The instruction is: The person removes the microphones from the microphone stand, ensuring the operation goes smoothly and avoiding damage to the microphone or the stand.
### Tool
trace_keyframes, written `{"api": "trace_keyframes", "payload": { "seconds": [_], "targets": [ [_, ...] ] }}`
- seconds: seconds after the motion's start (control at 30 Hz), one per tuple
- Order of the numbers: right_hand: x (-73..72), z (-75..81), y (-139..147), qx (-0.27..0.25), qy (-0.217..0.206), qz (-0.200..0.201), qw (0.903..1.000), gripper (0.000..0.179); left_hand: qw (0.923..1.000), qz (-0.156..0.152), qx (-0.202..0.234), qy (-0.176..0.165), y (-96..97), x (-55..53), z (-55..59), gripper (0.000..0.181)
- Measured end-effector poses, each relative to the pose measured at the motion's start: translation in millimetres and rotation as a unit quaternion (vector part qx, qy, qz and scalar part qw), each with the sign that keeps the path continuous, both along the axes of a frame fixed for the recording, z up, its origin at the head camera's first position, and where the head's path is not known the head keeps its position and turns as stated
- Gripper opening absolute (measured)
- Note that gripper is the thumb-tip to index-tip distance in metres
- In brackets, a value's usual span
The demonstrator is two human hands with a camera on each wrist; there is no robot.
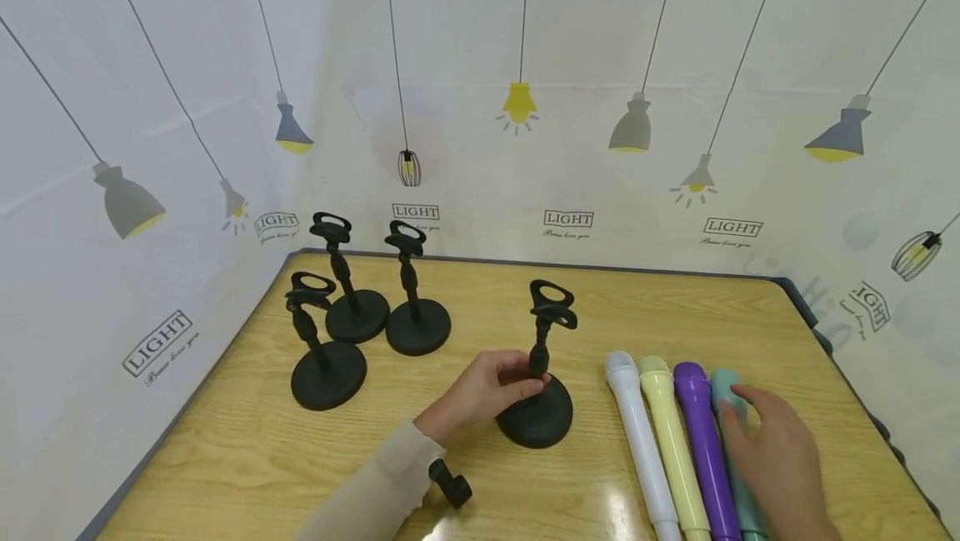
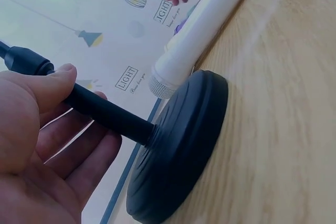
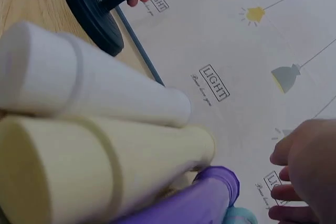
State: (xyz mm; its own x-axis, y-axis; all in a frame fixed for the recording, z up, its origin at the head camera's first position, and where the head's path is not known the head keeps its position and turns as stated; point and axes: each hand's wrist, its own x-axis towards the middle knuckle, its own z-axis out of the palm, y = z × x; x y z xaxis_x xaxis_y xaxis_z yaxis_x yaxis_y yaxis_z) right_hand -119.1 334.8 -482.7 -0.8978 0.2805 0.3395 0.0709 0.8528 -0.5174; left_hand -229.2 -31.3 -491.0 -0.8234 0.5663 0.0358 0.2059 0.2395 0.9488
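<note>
My left hand (image 1: 483, 391) holds the short pole of a black tabletop microphone stand (image 1: 542, 424), thumb and fingers around it. The stand's round base and its clip on top are visible, and in the left wrist view the base (image 2: 178, 150) is close over the wood. On the right, four toy-like microphones lie side by side: white (image 1: 639, 437), pale yellow (image 1: 672, 441), purple (image 1: 705, 433) and teal (image 1: 724, 383). Over the teal one hovers my right hand (image 1: 783, 449), its fingers loosely bent. The right wrist view shows that hand (image 3: 310, 166) with nothing in its grasp.
Three more black stands (image 1: 327, 376), (image 1: 358, 316), (image 1: 418, 328) stand at the table's back left. A small black clip-like piece (image 1: 450, 484) is beside my left cuff. Around the wooden table (image 1: 480, 291) rises a white sheet (image 1: 465, 41) printed with lamps.
</note>
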Motion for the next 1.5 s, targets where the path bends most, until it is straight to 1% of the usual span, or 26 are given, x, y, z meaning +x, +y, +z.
{"api": "trace_keyframes", "payload": {
  "seconds": [0.1,0.2,0.3,0.37,0.47,0.57,0.73,0.83,0.97,1.07,1.2,1.27,1.37,1.43,1.5],
  "targets": [
    [-4.0,-1.0,-10,-0.004,0.084,0.032,0.9959,0.031,1.0000,-0.001,0.005,-0.001,-0.6,0.8,-2.3,0.025],
    [-11.1,0.3,-21,-0.014,0.151,0.076,0.9855,0.030,0.9999,0.005,0.008,-0.006,-0.6,2.4,-2.2,0.030],
    [-18.4,3.4,-36,-0.022,0.191,0.132,0.9723,0.032,0.9998,0.014,0.012,-0.003,0.1,3.9,-1.3,0.032],
    [-23.5,5.3,-47,-0.021,0.205,0.171,0.9635,0.036,0.9997,0.020,0.017,-0.001,0.8,5.1,-0.6,0.030],
    [-29.0,9.9,-68,-0.017,0.201,0.208,0.9570,0.038,0.9995,0.021,0.022,0.004,2.9,6.5,-0.4,0.029],
    [-32.5,15.0,-88,-0.015,0.180,0.229,0.9565,0.036,0.9994,0.021,0.025,0.005,5.4,7.7,-0.9,0.027],
    [-38.1,23.8,-118,-0.021,0.150,0.258,0.9542,0.031,0.9992,0.028,0.027,-0.005,7.6,8.6,-2.2,0.026],
    [-43.1,26.8,-132,-0.032,0.143,0.276,0.9498,0.031,0.9991,0.027,0.031,-0.008,7.4,8.1,-3.5,0.026],
    [-48.7,29.1,-147,-0.067,0.132,0.290,0.9456,0.035,0.9990,0.021,0.040,-0.001,6.3,6.9,-5.3,0.023],
    [-50.8,30.1,-157,-0.113,0.114,0.287,0.9443,0.040,0.9990,0.017,0.040,0.007,5.7,6.1,-5.3,0.022],
    [-53.1,30.4,-170,-0.182,0.085,0.268,0.9424,0.043,0.9992,0.016,0.032,0.018,5.4,5.3,-4.8,0.025],
    [-54.3,30.1,-177,-0.220,0.069,0.255,0.9389,0.043,0.9992,0.019,0.028,0.023,5.5,5.0,-5.0,0.028],
    [-55.1,29.8,-185,-0.278,0.050,0.232,0.9307,0.041,0.9989,0.019,0.028,0.032,6.4,4.2,-5.9,0.030],
    [-55.0,29.5,-190,-0.305,0.046,0.217,0.9261,0.039,0.9986,0.019,0.030,0.038,7.3,3.9,-6.3,0.029],
    [-54.4,29.4,-193,-0.319,0.049,0.204,0.9241,0.034,0.9984,0.019,0.032,0.043,8.2,3.7,-6.5,0.027]
  ]
}}
